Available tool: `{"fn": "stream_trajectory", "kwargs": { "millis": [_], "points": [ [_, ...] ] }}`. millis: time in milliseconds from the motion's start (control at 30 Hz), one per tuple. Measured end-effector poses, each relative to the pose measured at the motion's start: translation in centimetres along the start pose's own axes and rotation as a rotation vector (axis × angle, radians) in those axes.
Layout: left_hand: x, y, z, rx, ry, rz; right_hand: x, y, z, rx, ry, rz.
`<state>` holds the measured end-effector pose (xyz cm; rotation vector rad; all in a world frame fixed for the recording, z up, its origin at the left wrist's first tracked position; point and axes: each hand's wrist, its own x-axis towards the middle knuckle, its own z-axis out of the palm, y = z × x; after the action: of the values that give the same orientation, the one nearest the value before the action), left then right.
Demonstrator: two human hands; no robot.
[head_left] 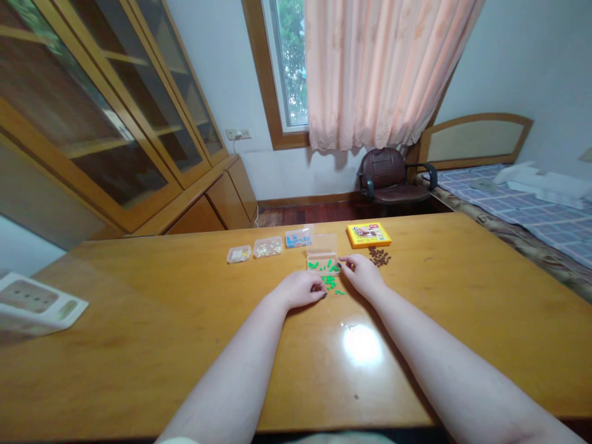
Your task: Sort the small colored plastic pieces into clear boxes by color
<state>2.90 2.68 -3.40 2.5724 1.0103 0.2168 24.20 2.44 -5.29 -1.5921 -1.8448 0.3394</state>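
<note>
An open clear plastic box [322,255] with its lid tipped back holds several small green pieces. More loose green pieces [329,282] lie on the table just in front of it. My left hand [303,290] rests beside that loose pile, fingers curled with the tips close to the pieces; whether something sits between them is hidden. At the box's right side, my right hand [363,274] has thumb and forefinger drawn together over the rim. Anything in that pinch is too small to make out.
Left of the green pieces' box stand clear boxes with blue pieces [299,238], cream pieces [267,247] and pale pieces [239,254]. A yellow box [369,235] lies behind a brown pile [380,256] at right. A white object [39,303] stands on the table's left.
</note>
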Motion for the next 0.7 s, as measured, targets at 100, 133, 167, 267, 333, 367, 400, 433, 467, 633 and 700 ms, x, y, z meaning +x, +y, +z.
{"fn": "stream_trajectory", "kwargs": {
  "millis": [100, 133, 167, 267, 333, 367, 400, 433, 467, 633, 700],
  "points": [
    [-0.1, 0.1, -0.1, 0.023, 0.012, 0.011, -0.2, -0.4, -0.7, -0.008, -0.047, -0.091],
    [-0.1, 0.1, -0.1, 0.033, 0.020, 0.014, -0.4, -0.5, -1.0, -0.013, -0.096, -0.138],
    [-0.1, 0.2, -0.2, 0.044, 0.026, 0.019, -0.5, -0.7, -1.3, -0.023, -0.153, -0.180],
    [-0.2, 0.4, -0.3, 0.077, 0.037, 0.035, -0.9, -1.0, -1.7, -0.079, -0.293, -0.245],
    [-0.2, 0.5, -0.3, 0.096, 0.043, 0.042, -1.0, -1.0, -1.8, -0.113, -0.343, -0.250],
    [-0.2, 0.5, -0.4, 0.101, 0.051, 0.045, -1.0, -0.9, -1.7, -0.123, -0.362, -0.249],
    [-0.1, 0.5, -0.4, 0.102, 0.068, 0.048, -1.0, -0.9, -1.7, -0.126, -0.376, -0.249],
    [-0.1, 0.5, -0.5, 0.102, 0.100, 0.047, -1.0, -0.9, -1.7, -0.125, -0.384, -0.249],
    [-0.1, 0.5, -0.5, 0.102, 0.148, 0.039, -1.0, -0.9, -1.6, -0.121, -0.390, -0.249],
    [0.1, 0.1, -0.8, 0.129, 0.485, -0.148, -1.1, -1.0, -1.5, -0.115, -0.400, -0.232],
    [0.1, -0.1, -0.7, 0.134, 0.514, -0.202, -1.1, -1.1, -1.5, -0.119, -0.402, -0.232]
  ]
}}
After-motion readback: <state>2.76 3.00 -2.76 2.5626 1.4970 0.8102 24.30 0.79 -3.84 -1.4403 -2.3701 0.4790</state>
